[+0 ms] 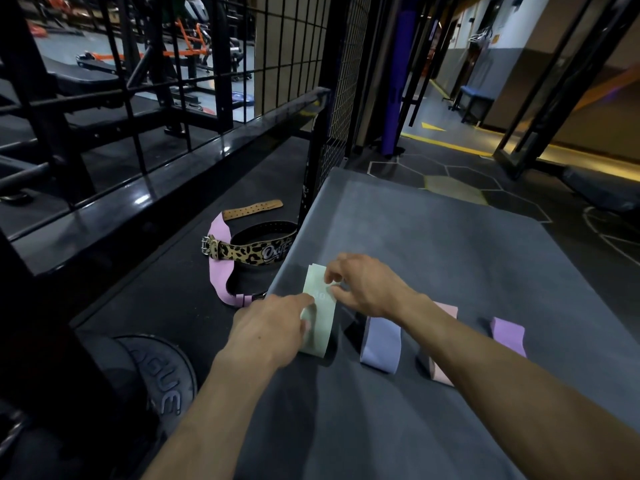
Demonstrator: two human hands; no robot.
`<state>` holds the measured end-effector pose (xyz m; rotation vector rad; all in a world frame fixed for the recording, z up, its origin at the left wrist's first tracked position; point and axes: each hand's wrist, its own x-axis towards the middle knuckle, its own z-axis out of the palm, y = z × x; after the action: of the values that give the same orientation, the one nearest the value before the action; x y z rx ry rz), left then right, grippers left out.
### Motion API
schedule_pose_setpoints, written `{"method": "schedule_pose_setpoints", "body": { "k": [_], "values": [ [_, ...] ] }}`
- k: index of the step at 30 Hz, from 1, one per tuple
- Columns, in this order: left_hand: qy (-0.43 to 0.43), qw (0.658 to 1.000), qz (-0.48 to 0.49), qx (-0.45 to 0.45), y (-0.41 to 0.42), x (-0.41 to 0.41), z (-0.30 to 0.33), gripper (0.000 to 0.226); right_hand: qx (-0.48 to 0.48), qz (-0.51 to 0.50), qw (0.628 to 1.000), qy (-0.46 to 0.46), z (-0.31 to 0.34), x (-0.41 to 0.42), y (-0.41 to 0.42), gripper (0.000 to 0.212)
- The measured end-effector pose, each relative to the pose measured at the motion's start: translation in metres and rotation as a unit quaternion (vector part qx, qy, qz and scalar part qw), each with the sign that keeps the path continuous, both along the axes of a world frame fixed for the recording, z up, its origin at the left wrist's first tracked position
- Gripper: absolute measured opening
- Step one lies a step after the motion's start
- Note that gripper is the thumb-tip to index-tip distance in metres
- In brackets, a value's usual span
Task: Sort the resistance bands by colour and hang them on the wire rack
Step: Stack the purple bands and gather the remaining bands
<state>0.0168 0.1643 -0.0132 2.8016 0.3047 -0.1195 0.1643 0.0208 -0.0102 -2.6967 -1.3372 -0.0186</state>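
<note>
Both hands are working on the pale green band lying on the grey mat: the left hand is pinching its near half, while the right hand is pressing curled fingertips on its far end. Just right of the right wrist, a lilac band, a pink band and a purple band are lying in a row. Beyond the left hand, another pink band is lying on the floor under a leopard-print belt, and the wire rack is standing farther off.
</note>
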Motion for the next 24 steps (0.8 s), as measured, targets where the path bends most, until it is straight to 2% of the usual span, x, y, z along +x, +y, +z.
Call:
{"method": "schedule_pose_setpoints", "body": {
  "k": [17,24],
  "values": [
    [-0.008,1.000,0.009,0.002,0.003,0.000,0.002,0.030,-0.006,-0.012,1.000,0.015,0.002,-0.002,-0.006,0.015],
    [-0.082,0.997,-0.002,-0.004,-0.011,0.012,0.007,0.036,0.028,-0.049,0.998,0.016,0.011,-0.013,-0.059,0.011]
  ]
}}
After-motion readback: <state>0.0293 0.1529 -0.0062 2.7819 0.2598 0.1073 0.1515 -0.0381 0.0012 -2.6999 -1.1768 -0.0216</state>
